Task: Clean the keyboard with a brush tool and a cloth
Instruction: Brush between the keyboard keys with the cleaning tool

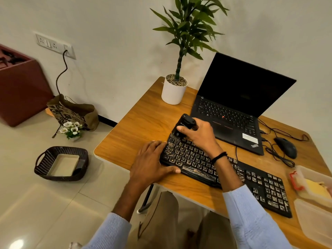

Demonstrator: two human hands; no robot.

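**Ops:** Head cam, what's on yr feed?

**Me:** I've got a wooden table (143,119). A black keyboard (224,175) lies diagonal on it, abt 5 o'clock of frame ctr, keys w/ pale smears.

**Ops:** Hands?

**Me:** L hand (152,162) lies flat on the keyboard's 9 o'clock end. Fingers are straight over the edge keys, thumb along the front edge, nothing gripped. R hand (199,135) is at the 11 o'clock corner, fingers curled round a black brush tool (183,125). The bristle end points down at the top-row corner keys; I can't tell if it touches. Black band on that wrist, light-blue sleeves on both arms.

**Ops:** Rest of desk?

**Me:** Open laptop (233,108) w/ dark screen at 12 o'clock of the keyboard, just beside it. Mouse (285,147) at 2 o'clock, cable looped nearby. White plant pot (173,93) at 11, by the wall. Two clear tubs (316,223) at 3 o'clock, at the table edge. One has sth yellow in it, can't tell what.

**Ops:** Floor?

**Me:** Dark woven basket (61,163) at 9 o'clock, well apart from the table, w/ a pale tray inside. Paper bag (71,112) and small white flowers (71,129) are further back, at 10 o'clock.
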